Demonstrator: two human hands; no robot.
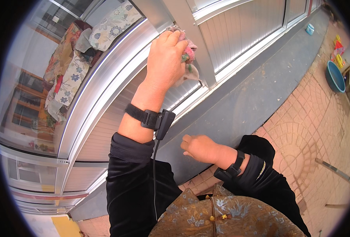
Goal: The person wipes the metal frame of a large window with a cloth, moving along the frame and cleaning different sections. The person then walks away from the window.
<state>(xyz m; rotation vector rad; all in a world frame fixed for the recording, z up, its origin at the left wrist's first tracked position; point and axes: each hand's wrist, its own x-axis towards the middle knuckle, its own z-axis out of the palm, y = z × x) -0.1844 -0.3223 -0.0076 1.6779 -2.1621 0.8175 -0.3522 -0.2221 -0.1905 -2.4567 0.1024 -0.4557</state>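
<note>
My left hand point(165, 59) is shut on a crumpled pink and grey cloth point(189, 51), pressed against the metal frame post point(203, 47) between two ribbed panels. The cloth's pale lower end hangs beside the post's foot. Below and to the right, my right hand point(200, 148) hovers over the grey ledge point(222, 103), its fingers loosely curled in. Nothing shows in it, though its palm is hidden. Each wrist carries a black strap with a small device, and a cable runs down my left sleeve.
A glass window pane point(27, 115) rises at left, with floral fabric point(115, 26) behind it. On the ledge's far end stands a small blue and white container point(310, 29). A blue basin point(335, 77) and colourful toys point(339, 50) sit on the tiled paving point(293, 142) at right.
</note>
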